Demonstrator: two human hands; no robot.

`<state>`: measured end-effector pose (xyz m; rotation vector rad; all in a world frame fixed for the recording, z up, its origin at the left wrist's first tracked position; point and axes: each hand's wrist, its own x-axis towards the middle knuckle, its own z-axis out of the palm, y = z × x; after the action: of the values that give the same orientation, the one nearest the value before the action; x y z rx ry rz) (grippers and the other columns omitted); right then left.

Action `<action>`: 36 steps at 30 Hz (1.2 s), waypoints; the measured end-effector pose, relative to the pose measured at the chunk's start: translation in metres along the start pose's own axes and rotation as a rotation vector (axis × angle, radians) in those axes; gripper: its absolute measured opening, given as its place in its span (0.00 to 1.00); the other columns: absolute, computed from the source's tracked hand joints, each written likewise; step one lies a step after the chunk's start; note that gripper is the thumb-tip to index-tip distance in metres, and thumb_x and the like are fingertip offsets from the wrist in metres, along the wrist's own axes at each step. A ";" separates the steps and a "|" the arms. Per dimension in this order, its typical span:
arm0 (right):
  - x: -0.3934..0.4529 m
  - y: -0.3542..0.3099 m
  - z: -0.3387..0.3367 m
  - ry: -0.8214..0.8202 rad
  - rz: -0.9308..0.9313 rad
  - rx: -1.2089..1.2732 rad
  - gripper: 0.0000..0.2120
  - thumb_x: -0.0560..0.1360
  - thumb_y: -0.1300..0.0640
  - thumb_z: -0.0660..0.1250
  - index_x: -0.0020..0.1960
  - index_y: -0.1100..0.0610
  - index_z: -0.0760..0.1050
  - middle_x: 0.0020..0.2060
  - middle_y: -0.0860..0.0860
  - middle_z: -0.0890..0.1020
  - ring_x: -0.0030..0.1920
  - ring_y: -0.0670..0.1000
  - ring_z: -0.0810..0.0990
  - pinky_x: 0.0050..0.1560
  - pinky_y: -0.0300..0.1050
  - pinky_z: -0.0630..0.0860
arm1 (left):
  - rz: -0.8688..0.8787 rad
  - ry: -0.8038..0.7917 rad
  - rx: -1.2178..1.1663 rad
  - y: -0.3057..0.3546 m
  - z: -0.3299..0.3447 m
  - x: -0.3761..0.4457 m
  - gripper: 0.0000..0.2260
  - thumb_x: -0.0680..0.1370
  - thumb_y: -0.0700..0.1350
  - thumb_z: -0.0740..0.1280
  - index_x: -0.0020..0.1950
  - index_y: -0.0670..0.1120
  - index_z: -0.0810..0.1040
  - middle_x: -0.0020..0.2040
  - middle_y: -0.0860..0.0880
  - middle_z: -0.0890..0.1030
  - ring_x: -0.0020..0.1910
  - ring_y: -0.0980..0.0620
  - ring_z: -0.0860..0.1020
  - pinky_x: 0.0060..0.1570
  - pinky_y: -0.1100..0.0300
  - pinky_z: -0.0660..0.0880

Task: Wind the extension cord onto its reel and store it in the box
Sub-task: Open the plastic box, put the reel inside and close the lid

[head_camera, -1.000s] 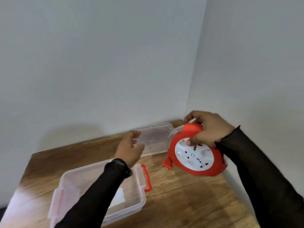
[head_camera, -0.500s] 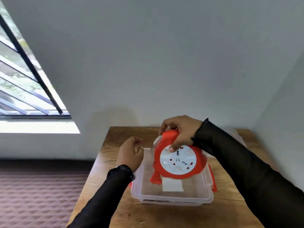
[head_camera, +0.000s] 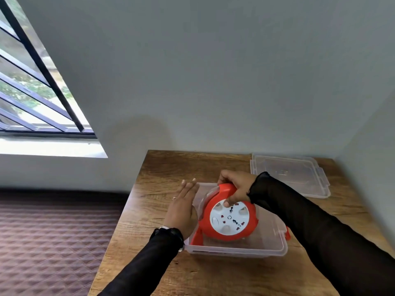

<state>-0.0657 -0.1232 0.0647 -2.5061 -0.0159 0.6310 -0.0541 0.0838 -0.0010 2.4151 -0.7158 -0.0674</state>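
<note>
The red extension cord reel with its white socket face stands tilted inside the clear plastic box on the wooden table. My right hand grips the reel's red handle at the top, thumb on the white face. My left hand is flat with straight fingers, pressed against the box's left wall. The cord itself is hidden inside the reel.
The box's clear lid lies flat on the table at the back right, near the wall corner. A window with dark bars is at the left. Patterned brown floor lies left of the table.
My right hand carried the reel from the table's right side to over the box and lowered it inside. My left hand uncurled and went flat against the box's left side.
</note>
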 end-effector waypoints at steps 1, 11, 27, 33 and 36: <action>0.000 0.001 0.002 0.016 0.000 -0.047 0.22 0.66 0.53 0.77 0.53 0.50 0.67 0.50 0.49 0.77 0.48 0.51 0.78 0.46 0.44 0.76 | -0.018 0.014 -0.021 0.001 0.001 0.000 0.26 0.77 0.34 0.53 0.75 0.49 0.61 0.77 0.54 0.58 0.77 0.57 0.50 0.70 0.68 0.47; -0.028 0.006 0.047 0.342 -0.001 -0.314 0.10 0.77 0.59 0.59 0.56 0.56 0.74 0.52 0.52 0.79 0.53 0.52 0.76 0.49 0.40 0.69 | -0.070 0.048 -0.009 0.005 0.006 -0.002 0.29 0.76 0.33 0.55 0.76 0.51 0.58 0.77 0.57 0.57 0.77 0.56 0.50 0.70 0.66 0.50; -0.014 0.158 0.014 0.385 0.584 -0.318 0.14 0.76 0.60 0.63 0.61 0.56 0.74 0.60 0.56 0.77 0.59 0.57 0.76 0.60 0.48 0.73 | 0.058 0.081 0.109 0.038 0.010 0.027 0.24 0.75 0.36 0.57 0.71 0.49 0.68 0.73 0.51 0.67 0.77 0.52 0.51 0.73 0.56 0.41; -0.014 0.157 0.017 0.439 0.509 -0.592 0.14 0.77 0.58 0.57 0.62 0.57 0.70 0.62 0.56 0.71 0.61 0.58 0.70 0.59 0.51 0.65 | 0.070 0.087 0.053 0.042 0.007 0.027 0.22 0.74 0.36 0.58 0.67 0.50 0.71 0.70 0.53 0.70 0.76 0.54 0.55 0.73 0.55 0.41; -0.031 0.123 -0.017 0.591 0.398 -0.547 0.13 0.75 0.61 0.57 0.60 0.60 0.67 0.58 0.59 0.74 0.55 0.60 0.76 0.53 0.51 0.69 | 0.108 0.141 -0.029 0.043 -0.002 0.030 0.18 0.77 0.41 0.62 0.67 0.50 0.71 0.69 0.52 0.71 0.73 0.58 0.56 0.73 0.53 0.43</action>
<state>-0.1000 -0.2407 0.0274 -3.1669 0.6148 -0.0120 -0.0488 0.0411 0.0290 2.3220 -0.7728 0.1346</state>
